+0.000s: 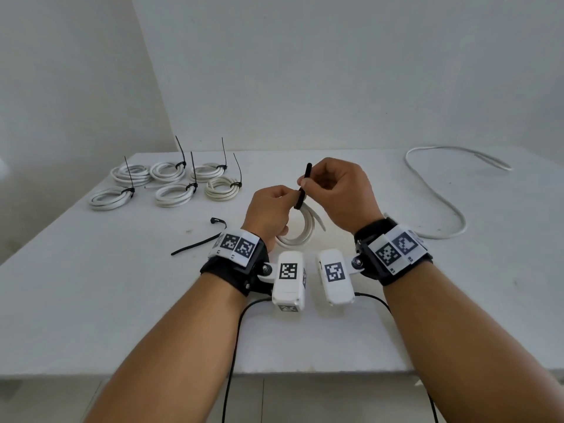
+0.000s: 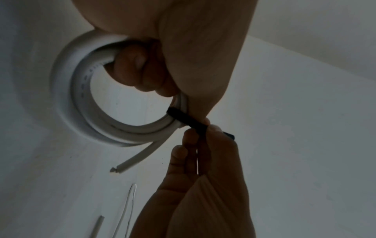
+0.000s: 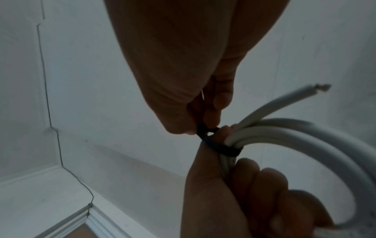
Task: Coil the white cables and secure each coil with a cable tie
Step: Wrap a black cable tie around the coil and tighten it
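Above the middle of the white table point(image 1: 91, 300), my left hand point(image 1: 288, 196) grips a coiled white cable point(image 1: 300, 232), fingers curled through the loop. A black cable tie point(image 1: 303, 186) wraps the coil's top. My right hand point(image 1: 305, 181) pinches the tie's strap just above the coil, its tip sticking up. In the left wrist view, the left hand point(image 2: 173, 95) holds the coil point(image 2: 67, 96) with the tie point(image 2: 187, 120) around it. In the right wrist view, the right hand point(image 3: 200, 127) pinches the tie point(image 3: 227, 149) beside the coil point(image 3: 305, 136), whose cut end juts out.
Several tied white coils point(image 1: 166, 186) with upright tie tails lie at the back left. A loose uncoiled white cable point(image 1: 439, 193) snakes along the right side. A spare black tie point(image 1: 195, 245) and a second spare tie point(image 1: 218, 221) lie left of my left wrist.
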`<state>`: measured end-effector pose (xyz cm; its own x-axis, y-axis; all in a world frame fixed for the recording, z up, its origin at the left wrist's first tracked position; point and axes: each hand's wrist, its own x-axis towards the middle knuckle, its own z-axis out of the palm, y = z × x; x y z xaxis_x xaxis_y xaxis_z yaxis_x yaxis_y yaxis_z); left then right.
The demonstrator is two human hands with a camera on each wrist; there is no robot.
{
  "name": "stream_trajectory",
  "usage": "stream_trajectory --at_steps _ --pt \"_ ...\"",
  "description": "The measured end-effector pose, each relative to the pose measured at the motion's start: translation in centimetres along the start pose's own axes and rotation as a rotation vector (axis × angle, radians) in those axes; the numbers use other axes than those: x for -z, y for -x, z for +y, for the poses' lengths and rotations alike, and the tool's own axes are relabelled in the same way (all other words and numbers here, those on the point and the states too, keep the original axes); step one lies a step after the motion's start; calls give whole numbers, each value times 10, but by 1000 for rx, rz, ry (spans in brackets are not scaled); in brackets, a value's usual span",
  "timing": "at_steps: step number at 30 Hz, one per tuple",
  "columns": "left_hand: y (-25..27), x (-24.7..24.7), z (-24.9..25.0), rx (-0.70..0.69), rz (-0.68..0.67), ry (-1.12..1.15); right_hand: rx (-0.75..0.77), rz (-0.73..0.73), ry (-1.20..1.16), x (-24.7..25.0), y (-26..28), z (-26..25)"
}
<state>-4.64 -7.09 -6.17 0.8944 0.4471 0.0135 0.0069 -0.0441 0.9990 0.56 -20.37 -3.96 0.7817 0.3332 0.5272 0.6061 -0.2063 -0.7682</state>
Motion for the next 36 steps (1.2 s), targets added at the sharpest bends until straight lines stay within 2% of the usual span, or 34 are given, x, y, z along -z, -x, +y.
stream_trajectory --at_steps 4,9,14,18,23,26,29,36 --pt "5 0 3 -53 -76 1 -122 5 -93 1 4 -2" --pt "5 -2 2 -65 -101 -14 -272 -52 -278 8 4 -2" --pt "1 -1 3 13 23 48 -416 -50 -556 9 4 -4" --pt "-1 3 4 62 94 113 -437 39 -658 8 5 -6" --pt "-1 3 5 82 112 117 -346 43 -534 9 9 -11" --pt "0 1 6 81 107 110 -280 45 -337 6 9 -12" --pt "1 0 7 64 121 95 -200 -19 -101 4 9 -10" --pt "2 1 8 9 144 14 -185 -79 -8 8 9 -10"
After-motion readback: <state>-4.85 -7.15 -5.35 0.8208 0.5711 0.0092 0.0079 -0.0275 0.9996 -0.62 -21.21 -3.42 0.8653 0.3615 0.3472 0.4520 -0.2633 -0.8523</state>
